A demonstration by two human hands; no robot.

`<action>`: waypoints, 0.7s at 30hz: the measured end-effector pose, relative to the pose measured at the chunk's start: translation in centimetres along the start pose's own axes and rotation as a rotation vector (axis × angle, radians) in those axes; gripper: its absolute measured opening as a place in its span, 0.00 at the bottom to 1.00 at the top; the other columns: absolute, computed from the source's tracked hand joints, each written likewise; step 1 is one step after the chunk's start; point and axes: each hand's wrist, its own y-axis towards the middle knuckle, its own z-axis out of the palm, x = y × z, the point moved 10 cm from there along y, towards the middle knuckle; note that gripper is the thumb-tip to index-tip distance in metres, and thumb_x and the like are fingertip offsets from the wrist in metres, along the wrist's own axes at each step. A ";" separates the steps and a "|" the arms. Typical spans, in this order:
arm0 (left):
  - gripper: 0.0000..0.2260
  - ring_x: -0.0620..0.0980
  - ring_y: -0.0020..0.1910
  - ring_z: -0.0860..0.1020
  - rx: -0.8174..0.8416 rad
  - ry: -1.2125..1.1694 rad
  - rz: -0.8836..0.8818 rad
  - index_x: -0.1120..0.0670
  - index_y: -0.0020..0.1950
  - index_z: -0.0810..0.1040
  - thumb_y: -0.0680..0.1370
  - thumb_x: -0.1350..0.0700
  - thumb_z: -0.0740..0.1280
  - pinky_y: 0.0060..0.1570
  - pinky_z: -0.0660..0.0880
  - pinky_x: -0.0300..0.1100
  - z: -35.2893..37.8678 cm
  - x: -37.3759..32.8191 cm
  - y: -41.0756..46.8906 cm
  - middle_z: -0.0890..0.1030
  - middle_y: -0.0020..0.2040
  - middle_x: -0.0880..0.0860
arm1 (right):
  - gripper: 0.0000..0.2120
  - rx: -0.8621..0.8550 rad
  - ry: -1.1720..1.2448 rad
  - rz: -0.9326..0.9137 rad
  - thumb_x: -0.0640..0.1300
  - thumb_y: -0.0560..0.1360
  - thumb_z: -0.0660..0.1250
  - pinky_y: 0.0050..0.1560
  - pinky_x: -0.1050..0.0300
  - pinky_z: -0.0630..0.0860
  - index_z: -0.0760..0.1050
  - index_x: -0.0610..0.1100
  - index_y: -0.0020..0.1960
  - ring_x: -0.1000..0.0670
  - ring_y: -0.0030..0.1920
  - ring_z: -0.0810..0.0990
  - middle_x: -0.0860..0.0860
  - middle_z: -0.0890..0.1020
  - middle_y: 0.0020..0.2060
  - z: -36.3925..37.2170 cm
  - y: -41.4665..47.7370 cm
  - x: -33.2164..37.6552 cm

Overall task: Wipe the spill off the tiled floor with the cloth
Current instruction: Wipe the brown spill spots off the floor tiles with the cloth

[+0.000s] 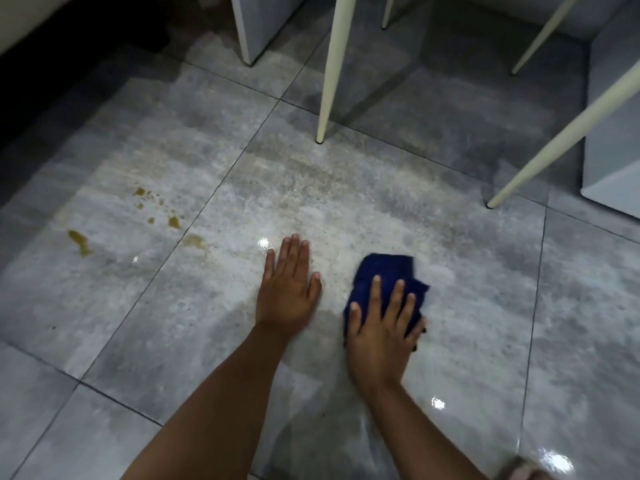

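A crumpled dark blue cloth (384, 275) lies on the glossy grey tiled floor (485, 306), pressed down under my right hand (381, 327), whose fingers spread over it. My left hand (287, 289) rests flat on the tile just left of the cloth, fingers together, holding nothing. Yellow-brown spill drops (173, 221) and a longer streak (79, 240) sit on the tile to the far left, well apart from the cloth. A faint brownish smear (304, 168) runs across the tile ahead of my hands.
Cream chair legs stand ahead at centre (329, 81) and to the right (554, 140). A white cabinet panel (242, 32) is at the back, another white unit (609, 168) at the right edge. Dark shadow fills the upper left.
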 end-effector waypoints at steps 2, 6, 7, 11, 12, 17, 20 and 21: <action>0.27 0.52 0.77 0.52 0.025 -0.027 0.005 0.59 0.77 0.58 0.81 0.48 0.49 0.75 0.46 0.52 0.6 -0.4 -0.7 0.58 0.77 0.58 | 0.29 0.070 -0.055 -0.178 0.61 0.79 0.47 0.72 0.35 0.50 0.56 0.53 0.77 0.39 0.76 0.56 0.44 0.58 0.77 0.9 -0.1 1.5; 0.25 0.58 0.74 0.62 0.022 -0.123 0.056 0.63 0.73 0.66 0.79 0.52 0.55 0.73 0.55 0.56 0.5 -3.2 -0.8 0.65 0.73 0.62 | 0.28 0.076 -0.113 -0.126 0.63 0.80 0.44 0.74 0.37 0.45 0.47 0.57 0.78 0.43 0.77 0.47 0.47 0.49 0.78 -1.7 9.6 -0.8; 0.25 0.58 0.74 0.62 0.006 -0.123 0.055 0.63 0.73 0.66 0.79 0.52 0.56 0.72 0.55 0.56 0.1 -3.4 -0.6 0.66 0.73 0.62 | 0.28 0.110 -0.079 -0.051 0.62 0.80 0.43 0.74 0.38 0.42 0.43 0.57 0.78 0.44 0.77 0.42 0.48 0.45 0.79 -2.1 11.0 -1.6; 0.26 0.56 0.76 0.59 -0.031 -0.014 -0.011 0.62 0.75 0.61 0.80 0.51 0.54 0.73 0.53 0.58 -1.3 -0.3 0.1 0.62 0.75 0.61 | 0.28 -0.010 0.004 -0.001 0.60 0.81 0.46 0.74 0.39 0.41 0.45 0.55 0.78 0.43 0.77 0.45 0.46 0.48 0.78 -1.2 5.8 1.2; 0.26 0.56 0.76 0.58 -0.033 0.007 -0.055 0.61 0.76 0.59 0.80 0.51 0.53 0.74 0.52 0.58 -1.4 0.6 -0.2 0.61 0.76 0.60 | 0.28 -0.010 -0.006 -0.050 0.61 0.81 0.46 0.74 0.39 0.42 0.48 0.55 0.78 0.42 0.77 0.48 0.46 0.51 0.78 -0.5 3.9 2.0; 0.27 0.53 0.77 0.54 0.001 0.035 -0.176 0.60 0.77 0.58 0.80 0.50 0.50 0.74 0.45 0.56 -1.7 2.7 -2.8 0.59 0.77 0.58 | 0.29 0.060 -0.158 -0.202 0.64 0.79 0.40 0.75 0.39 0.44 0.47 0.57 0.78 0.44 0.77 0.46 0.48 0.49 0.78 -1.2 8.5 -1.0; 0.27 0.52 0.78 0.51 -0.032 0.126 -0.282 0.59 0.78 0.55 0.81 0.49 0.49 0.74 0.41 0.56 -4.4 8.3 -4.1 0.57 0.78 0.58 | 0.29 0.003 -0.058 0.057 0.62 0.80 0.42 0.74 0.38 0.43 0.45 0.56 0.78 0.44 0.77 0.45 0.47 0.47 0.78 -2.3 9.7 -3.1; 0.27 0.51 0.78 0.49 -0.055 0.144 -0.371 0.58 0.78 0.53 0.81 0.48 0.47 0.74 0.39 0.55 -5.8 11.0 -5.1 0.55 0.78 0.57 | 0.29 -0.003 -0.022 0.094 0.62 0.79 0.42 0.74 0.37 0.43 0.46 0.55 0.78 0.42 0.77 0.46 0.46 0.48 0.78 -2.0 8.2 -2.0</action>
